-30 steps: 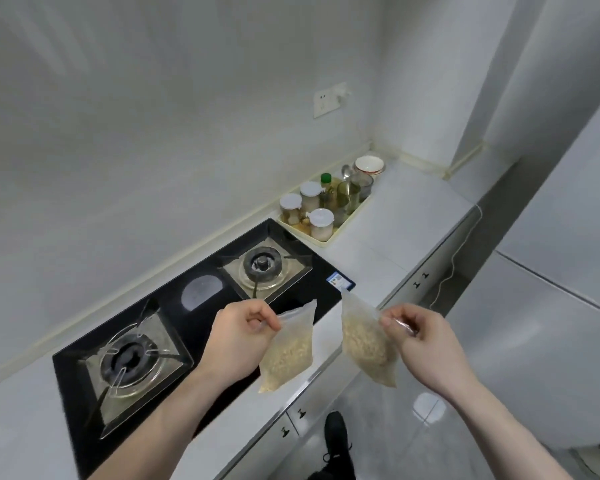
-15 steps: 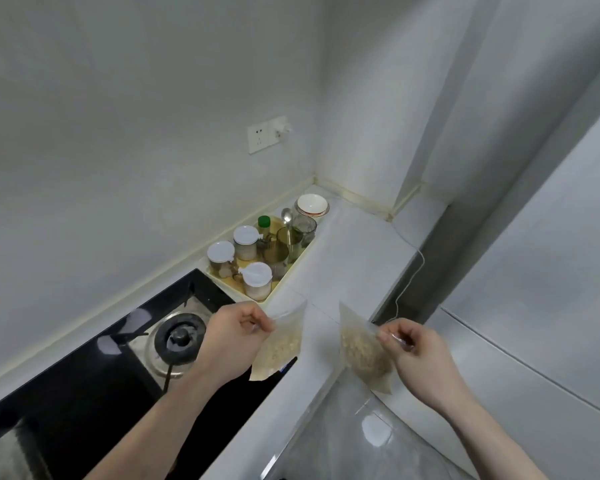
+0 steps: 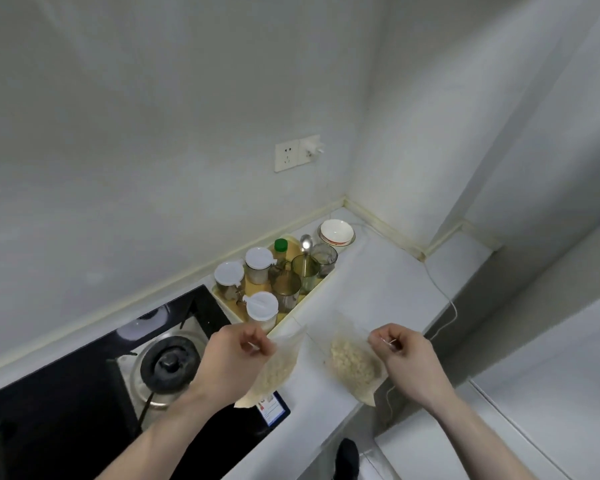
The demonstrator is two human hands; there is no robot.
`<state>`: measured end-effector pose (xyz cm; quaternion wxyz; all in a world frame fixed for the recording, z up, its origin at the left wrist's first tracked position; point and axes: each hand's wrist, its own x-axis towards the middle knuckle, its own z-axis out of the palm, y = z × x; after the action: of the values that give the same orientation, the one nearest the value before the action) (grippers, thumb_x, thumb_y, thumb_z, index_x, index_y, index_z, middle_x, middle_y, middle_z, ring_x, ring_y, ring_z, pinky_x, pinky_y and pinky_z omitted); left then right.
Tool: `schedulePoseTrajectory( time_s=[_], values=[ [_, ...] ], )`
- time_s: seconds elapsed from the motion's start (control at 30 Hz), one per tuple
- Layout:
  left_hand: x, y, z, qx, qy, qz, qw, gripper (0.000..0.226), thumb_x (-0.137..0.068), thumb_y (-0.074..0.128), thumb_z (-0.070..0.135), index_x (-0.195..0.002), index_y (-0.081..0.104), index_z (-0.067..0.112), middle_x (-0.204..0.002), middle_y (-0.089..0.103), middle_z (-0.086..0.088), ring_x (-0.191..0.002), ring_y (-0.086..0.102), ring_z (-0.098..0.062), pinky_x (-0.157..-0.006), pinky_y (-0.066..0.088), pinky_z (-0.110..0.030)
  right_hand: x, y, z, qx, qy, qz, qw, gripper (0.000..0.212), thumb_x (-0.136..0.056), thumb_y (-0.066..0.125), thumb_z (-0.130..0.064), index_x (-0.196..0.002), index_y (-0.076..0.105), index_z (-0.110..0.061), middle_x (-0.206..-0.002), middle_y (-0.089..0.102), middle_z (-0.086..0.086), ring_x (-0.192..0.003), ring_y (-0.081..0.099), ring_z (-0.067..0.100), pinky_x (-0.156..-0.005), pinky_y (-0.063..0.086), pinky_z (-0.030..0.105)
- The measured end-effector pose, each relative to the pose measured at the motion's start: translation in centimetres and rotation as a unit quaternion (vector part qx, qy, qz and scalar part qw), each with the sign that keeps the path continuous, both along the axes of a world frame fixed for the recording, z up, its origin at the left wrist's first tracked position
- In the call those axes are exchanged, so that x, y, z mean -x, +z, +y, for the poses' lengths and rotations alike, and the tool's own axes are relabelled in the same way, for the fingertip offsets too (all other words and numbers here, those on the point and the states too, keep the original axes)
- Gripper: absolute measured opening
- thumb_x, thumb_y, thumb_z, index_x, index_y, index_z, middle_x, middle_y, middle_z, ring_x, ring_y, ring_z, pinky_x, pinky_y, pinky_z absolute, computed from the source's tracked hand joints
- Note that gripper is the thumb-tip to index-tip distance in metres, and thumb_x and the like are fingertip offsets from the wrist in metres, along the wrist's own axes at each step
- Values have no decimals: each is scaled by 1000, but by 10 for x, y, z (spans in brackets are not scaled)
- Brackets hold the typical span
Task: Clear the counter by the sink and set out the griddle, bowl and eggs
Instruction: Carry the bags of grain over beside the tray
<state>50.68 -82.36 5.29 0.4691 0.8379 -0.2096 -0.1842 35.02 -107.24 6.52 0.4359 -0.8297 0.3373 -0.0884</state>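
Note:
My left hand (image 3: 234,362) pinches the top corner of a clear plastic bag of pale grains (image 3: 278,370), which hangs over the stove's right edge. My right hand (image 3: 407,362) pinches the top of a second, similar bag of grains (image 3: 352,360), hanging just above the white counter (image 3: 378,289). A white bowl with a red rim (image 3: 336,232) sits in the far corner of the counter. No griddle or eggs are in view.
A yellow tray (image 3: 293,311) holds several white-lidded jars, glass cups, a green-capped bottle and a spoon. The black gas stove (image 3: 84,393) with a burner lies at the left. A white cord (image 3: 445,299) trails over the counter's edge. A wall socket (image 3: 297,152) is above.
The view has swung up and to the right, bringing the counter corner and tray closer. Both hands still hold their bags, now over the counter beside the tray.

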Motion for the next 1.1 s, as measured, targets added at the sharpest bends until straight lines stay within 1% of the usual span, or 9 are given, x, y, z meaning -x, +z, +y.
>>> schedulePoseTrajectory(
  time_s=[0.07, 0.2, 0.33, 0.4, 0.6, 0.67, 0.77, 0.87, 1.1],
  values=[
    [1, -4, -10, -10, 20, -1, 1000, 27, -81, 78, 6, -67, 71, 28, -75, 74, 11, -75, 70, -13, -78, 60, -34, -14, -5, -17, -10, 31, 5, 999, 17, -97, 67, -26, -81, 72, -26, -65, 66, -14, -54, 54, 1, -54, 41, 10],
    [1, -12, -30, -25, 54, 0, 998, 22, -83, 79, 11, -67, 72, 26, -74, 73, 10, -73, 69, -12, -75, 60, -34, -43, -13, -52, -16, 74, 10, 997, 18, -97, 66, -22, -81, 74, -26, -75, 72, -9, -71, 64, 7, -64, 46, 16],
    [-5, -18, -53, -49, 92, 25, 994, 19, -83, 79, 15, -71, 73, 29, -80, 75, 12, -74, 71, -12, -75, 61, -36, -69, -21, -86, -4, 130, 23, 991, 20, -96, 66, -21, -79, 73, -28, -77, 71, -17, -75, 65, 2, -64, 45, 10],
    [-5, -20, -66, -57, 107, 23, 992, 22, -82, 79, 14, -72, 73, 33, -80, 75, 15, -75, 71, -10, -75, 60, -34, -81, -23, -103, 15, 159, 25, 987, 18, -95, 66, -23, -80, 73, -27, -76, 71, -14, -75, 64, 1, -64, 45, 9],
    [-3, -28, -95, -64, 146, 30, 987, 31, -81, 78, 9, -69, 73, 36, -79, 75, 17, -74, 69, -4, -72, 55, -24, -102, -41, -139, 34, 195, 28, 980, 10, -95, 68, -26, -89, 74, -22, -84, 72, -10, -80, 65, 3, -70, 45, 15],
    [-5, -29, -101, -72, 146, 38, 986, 28, -81, 79, 10, -68, 73, 34, -79, 75, 18, -75, 69, -5, -74, 56, -24, -107, -45, -144, 45, 197, 24, 979, 10, -94, 69, -25, -88, 74, -20, -83, 72, -10, -80, 64, 2, -71, 44, 17],
    [-8, -26, -111, -91, 136, 35, 986, 25, -82, 80, 14, -64, 71, 28, -76, 74, 21, -75, 67, 3, -72, 51, -17, -111, -45, -150, 44, 188, 29, 981, 9, -94, 69, -24, -86, 72, -21, -81, 70, -12, -78, 62, 0, -66, 41, 13],
    [-13, -20, -121, -101, 118, 28, 987, 21, -83, 81, 17, -67, 73, 27, -77, 74, 18, -78, 66, 1, -70, 47, -13, -115, -44, -157, 43, 167, 30, 985, 10, -94, 68, -24, -87, 73, -20, -82, 69, -12, -78, 61, 1, -70, 42, 18],
    [-31, -16, -148, -126, 75, 36, 989, 23, -83, 79, 12, -68, 72, 28, -86, 73, 13, -88, 66, -6, -75, 55, -22, -127, -54, -187, 22, 92, 15, 995, 17, -95, 66, -23, -80, 73, -16, -79, 70, -6, -82, 64, 16, -78, 43, 28]
  ],
)
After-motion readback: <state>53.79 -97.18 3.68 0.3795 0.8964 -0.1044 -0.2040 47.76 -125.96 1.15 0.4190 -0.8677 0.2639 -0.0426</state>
